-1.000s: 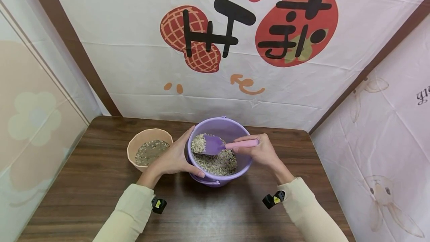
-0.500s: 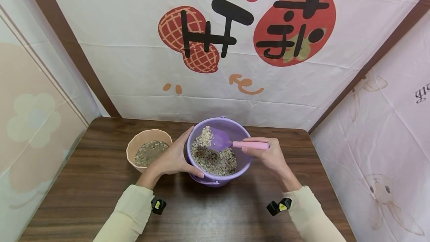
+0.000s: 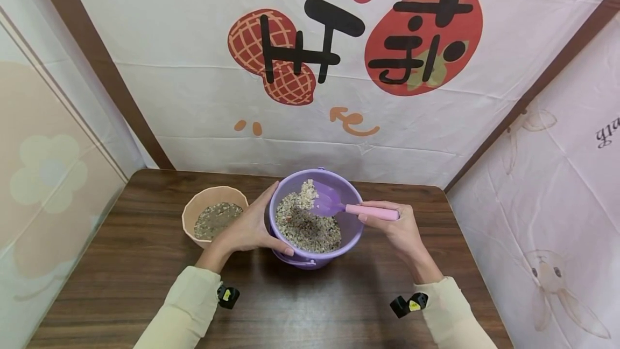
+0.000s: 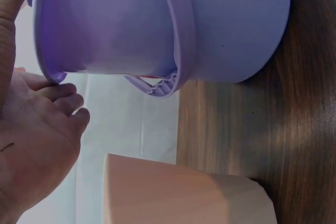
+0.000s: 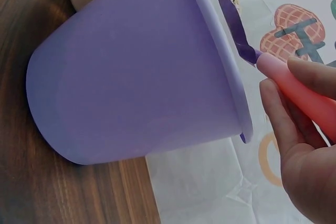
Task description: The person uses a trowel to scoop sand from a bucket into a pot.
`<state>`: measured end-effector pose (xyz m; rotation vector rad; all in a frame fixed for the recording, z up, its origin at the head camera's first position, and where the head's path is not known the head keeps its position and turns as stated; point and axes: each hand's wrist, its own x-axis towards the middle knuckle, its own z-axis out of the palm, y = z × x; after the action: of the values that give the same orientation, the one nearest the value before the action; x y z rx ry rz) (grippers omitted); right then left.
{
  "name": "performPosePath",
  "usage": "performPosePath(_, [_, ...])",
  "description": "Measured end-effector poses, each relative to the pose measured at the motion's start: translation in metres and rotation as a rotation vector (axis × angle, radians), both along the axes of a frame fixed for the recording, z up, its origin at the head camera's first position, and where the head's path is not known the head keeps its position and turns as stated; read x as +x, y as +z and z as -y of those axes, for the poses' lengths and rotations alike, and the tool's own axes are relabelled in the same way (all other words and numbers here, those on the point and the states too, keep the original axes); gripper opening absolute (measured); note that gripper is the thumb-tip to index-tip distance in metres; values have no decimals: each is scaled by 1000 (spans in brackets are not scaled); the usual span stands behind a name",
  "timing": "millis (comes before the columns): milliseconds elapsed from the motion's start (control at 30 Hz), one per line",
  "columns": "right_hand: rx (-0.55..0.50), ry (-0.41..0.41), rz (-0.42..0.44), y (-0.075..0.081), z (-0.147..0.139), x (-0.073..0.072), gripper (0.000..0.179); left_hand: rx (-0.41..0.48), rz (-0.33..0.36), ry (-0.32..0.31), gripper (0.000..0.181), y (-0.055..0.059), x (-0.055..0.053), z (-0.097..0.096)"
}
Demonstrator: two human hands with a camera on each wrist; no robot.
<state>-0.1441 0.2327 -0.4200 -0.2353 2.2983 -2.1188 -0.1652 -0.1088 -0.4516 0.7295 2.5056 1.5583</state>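
Note:
A purple bucket (image 3: 351, 233) stands on the table, with pale and grey gravel (image 3: 310, 233) inside. My left hand (image 3: 249, 228) holds the bucket's left rim, fingers along the far side and thumb at the front; in the left wrist view its fingertips (image 4: 68, 100) curl at the rim. The pink handle of a small toy shovel is pinched in my right hand (image 3: 394, 225). Its purple blade (image 3: 330, 201) hangs over the bucket, bearing a small heap of pale gravel at the tip. From the right wrist view the shovel (image 5: 239, 30) is above the rim, apart from it.
Left of the bucket, close by my left forearm, stands a peach bowl (image 3: 191, 214) holding murky water and gravel. The bucket's handle (image 4: 184, 30) hangs down its outer side. Behind the wooden table (image 3: 310, 306) is a printed cloth wall (image 3: 203, 106).
My right hand has drawn the shovel to the right over the bucket, and the blade has tilted. The gravel on it is now a smaller heap. My left hand has stayed on the rim.

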Motion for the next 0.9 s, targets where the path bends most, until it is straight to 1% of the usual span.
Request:
performPosePath(133, [4, -1, -1, -1, -1, 1, 38, -69, 18, 40, 152, 5, 5, 4])
performPosePath(233, [-8, -2, -2, -1, -2, 1, 42, -124, 33, 77, 151, 10, 10, 11])
performPosePath(400, [-20, -18, 1, -1, -3, 1, 41, -168, 41, 151, 147, 19, 16, 30])
performPosePath(500, [-24, -19, 4, -1, -3, 2, 40, -181, 20, 208, 146, 22, 19, 46])
performPosePath(567, [-26, -15, 4, -1, -3, 2, 39, -191, -11, 253, 145, 23, 19, 57])
performPosePath(667, [-27, -8, 3, -1, -2, 2, 39, -193, -19, 316, 144, 21, 21, 76])
performPosePath(767, [-29, -2, 3, -1, -2, 2, 40, -186, 4, 368, 143, 18, 25, 93])
performPosePath(800, [-28, -1, 2, -1, -2, 2, 40, -184, 16, 379, 143, 17, 26, 98])
performPosePath(900, [-28, 6, -2, -1, -2, 2, 39, -187, 20, 410, 142, 11, 30, 110])
